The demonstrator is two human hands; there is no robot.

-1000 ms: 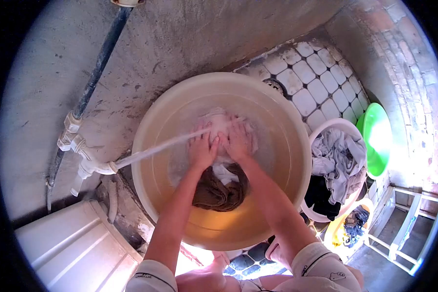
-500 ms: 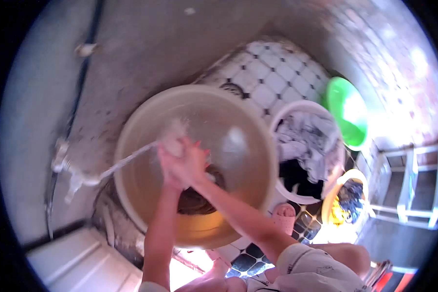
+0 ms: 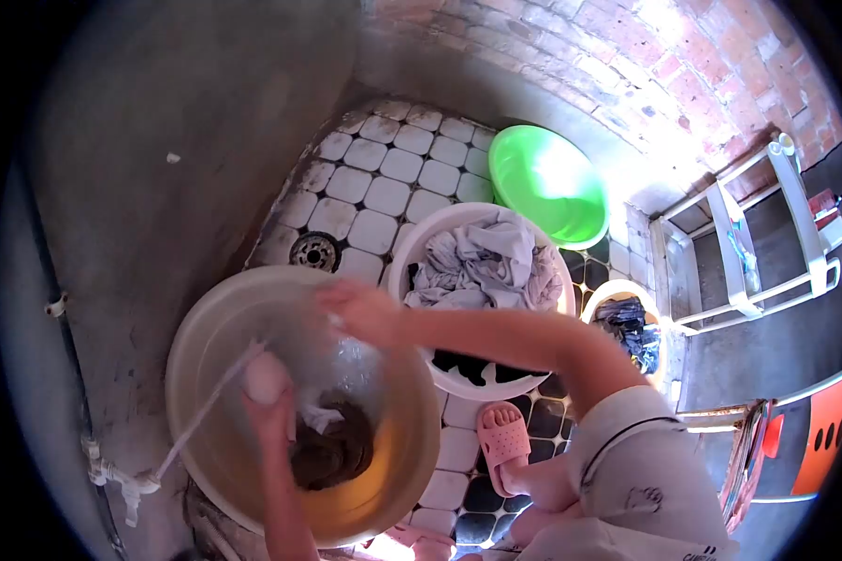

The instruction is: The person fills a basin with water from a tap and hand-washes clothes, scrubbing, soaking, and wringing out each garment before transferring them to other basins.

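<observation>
Beneath a stream of water (image 3: 208, 408) from the wall tap (image 3: 129, 482), my left hand (image 3: 273, 411) is over the large beige tub (image 3: 192, 439). A pale rounded shape shows at its upper end; splashing hides the fingers, so I cannot tell whether it is the hand itself or something held. My right hand (image 3: 357, 312) is raised over the tub's far right side, its fingers smeared by motion. Inside the tub lie a dark brown cloth (image 3: 339, 456) and a small white cloth (image 3: 320, 418), with water drops above them.
Right of the tub stands a white basin (image 3: 400, 271) of grey and black clothes (image 3: 486, 257). Beyond are a green basin (image 3: 552, 187), a yellowish basin (image 3: 617, 290) with dark clothes, and a white rack (image 3: 739, 243). A floor drain (image 3: 315, 251) lies in the tiles.
My hands were together under the water and have come apart; the right has moved off to the right. My view has turned rightward, bringing more of the rack and brick wall into sight.
</observation>
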